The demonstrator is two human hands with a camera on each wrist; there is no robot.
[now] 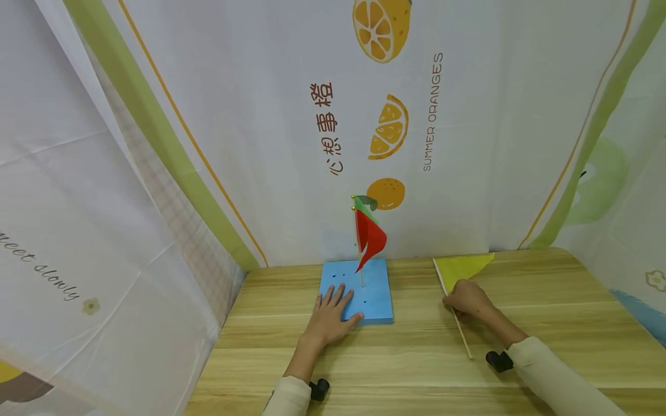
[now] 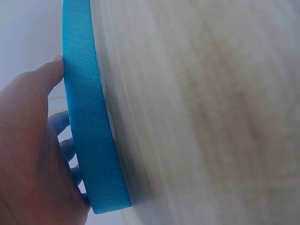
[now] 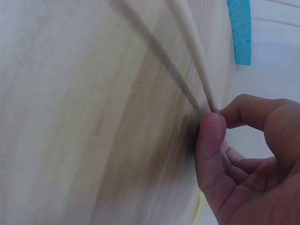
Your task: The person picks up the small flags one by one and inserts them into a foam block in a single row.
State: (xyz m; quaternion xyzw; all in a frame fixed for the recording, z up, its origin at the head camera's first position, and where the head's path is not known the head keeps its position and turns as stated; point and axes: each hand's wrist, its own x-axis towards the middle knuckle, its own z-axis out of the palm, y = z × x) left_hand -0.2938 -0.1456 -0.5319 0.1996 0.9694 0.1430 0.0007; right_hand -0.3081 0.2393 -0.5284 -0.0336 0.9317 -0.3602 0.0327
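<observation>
A blue foam block (image 1: 359, 289) with several small holes lies on the wooden table (image 1: 395, 358). A red flag (image 1: 370, 240) and a green flag (image 1: 365, 203) on thin sticks stand in it. My left hand (image 1: 333, 315) rests flat on the block's near left part, fingers straight; the left wrist view shows the block's edge (image 2: 89, 122) against my palm (image 2: 33, 154). My right hand (image 1: 468, 300) pinches the thin stick (image 1: 460, 329) of a yellow flag (image 1: 463, 267) lying on the table; the right wrist view shows thumb and forefinger (image 3: 211, 136) closed on the stick (image 3: 194, 51).
Printed cloth walls with orange pictures (image 1: 382, 29) close in the table on the back and both sides. Bare wood stretches in front of the block and to the far right.
</observation>
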